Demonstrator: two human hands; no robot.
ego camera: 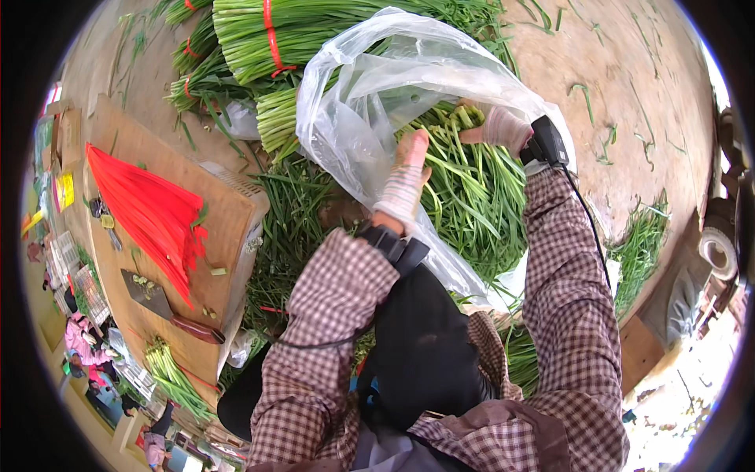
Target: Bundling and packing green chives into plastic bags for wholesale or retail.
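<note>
A clear plastic bag (354, 88) lies wide open before me, with loose long green stalks (478, 194) in and below its mouth. My left hand (410, 165), in a striped fingerless glove, rests at the left edge of these stalks, inside the bag's rim. Opposite it, my right hand (495, 127) is partly under the film at the upper end of the stalks, beside a folded clump; whether it grips them is unclear. Behind the bag lies a large bundle of green stalks (248, 35) tied with red tape. A second bundle's pale ends (277, 121) touch the bag's left side.
To the left, a wooden board (236, 236) on a crate bears red plastic strips (147, 206), a cleaver (147, 292), small scissors (109, 227) and cut stalks (171, 366). Trimmings (283, 236) lie between board and bag. People (85, 342) are far off at lower left.
</note>
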